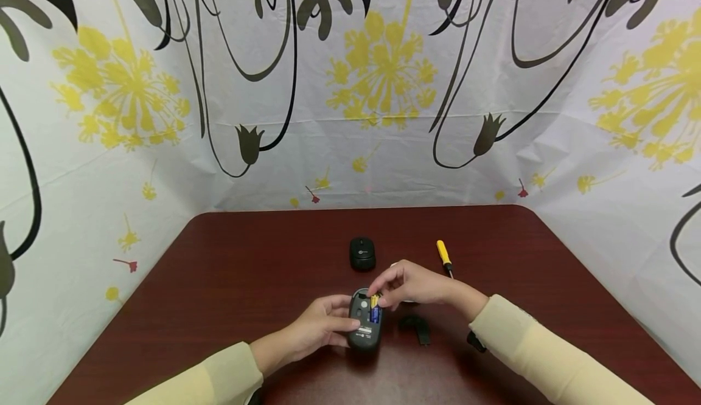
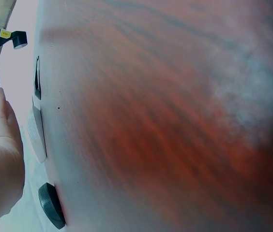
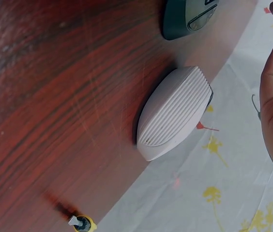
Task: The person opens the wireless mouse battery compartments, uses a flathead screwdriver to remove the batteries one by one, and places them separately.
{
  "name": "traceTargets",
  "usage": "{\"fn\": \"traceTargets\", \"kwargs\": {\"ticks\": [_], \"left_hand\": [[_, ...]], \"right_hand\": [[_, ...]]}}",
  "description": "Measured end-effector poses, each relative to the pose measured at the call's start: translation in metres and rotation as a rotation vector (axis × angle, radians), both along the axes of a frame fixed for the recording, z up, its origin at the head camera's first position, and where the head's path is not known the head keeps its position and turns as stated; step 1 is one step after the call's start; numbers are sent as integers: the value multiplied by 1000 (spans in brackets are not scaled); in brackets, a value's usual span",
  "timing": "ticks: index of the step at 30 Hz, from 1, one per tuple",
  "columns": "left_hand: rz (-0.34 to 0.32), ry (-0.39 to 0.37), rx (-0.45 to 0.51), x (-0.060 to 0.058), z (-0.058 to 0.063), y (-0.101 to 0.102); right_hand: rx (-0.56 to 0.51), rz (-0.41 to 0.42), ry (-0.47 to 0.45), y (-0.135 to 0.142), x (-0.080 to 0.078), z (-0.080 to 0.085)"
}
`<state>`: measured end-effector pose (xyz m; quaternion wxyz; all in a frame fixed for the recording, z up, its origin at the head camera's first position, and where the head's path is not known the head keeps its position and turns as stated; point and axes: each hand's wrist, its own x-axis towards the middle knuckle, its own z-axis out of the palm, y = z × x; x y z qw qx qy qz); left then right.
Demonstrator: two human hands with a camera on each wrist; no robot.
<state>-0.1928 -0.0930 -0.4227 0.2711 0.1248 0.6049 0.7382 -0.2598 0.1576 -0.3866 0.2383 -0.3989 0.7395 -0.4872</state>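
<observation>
While at battery (image 1: 375, 315), right fingers (image 1: 384, 280) downward

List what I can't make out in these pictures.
Head view: print on the held mouse, too small.
Head view: whether the right hand pinches the battery, too small to tell.
Head view: lower end of the screwdriver, hidden behind the right wrist.
Head view: most of the white ribbed object, behind the right hand.
Left wrist view: part of the held mouse, cut off by the left edge.

Long pale-yellow fabric sleeves (image 1: 555, 355) with wide plain cuffs (image 1: 501, 328), plus a chunky black wrist gadget (image 2: 19, 38) rocking a yellow label (image 2: 5, 34).
</observation>
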Motion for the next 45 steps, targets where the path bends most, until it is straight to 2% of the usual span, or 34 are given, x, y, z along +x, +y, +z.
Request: {"fn": "traceTargets", "kwargs": {"ticks": [15, 22, 33, 40, 45], "left_hand": [[3, 0, -2, -1, -2, -2], [1, 3, -5, -2, -1, -4], [10, -3, 3, -3, 0, -4], [17, -1, -11, -3, 1, -6], [14, 9, -1, -3, 1, -8]], "right_hand": [[24, -62, -53, -4, 2, 8], [-52, -144, -125, 0, -1, 12], [-236, -239, -317, 8, -1, 19], [-276, -292, -393, 19, 1, 20], [-267, -363, -413, 30, 4, 19]]}}
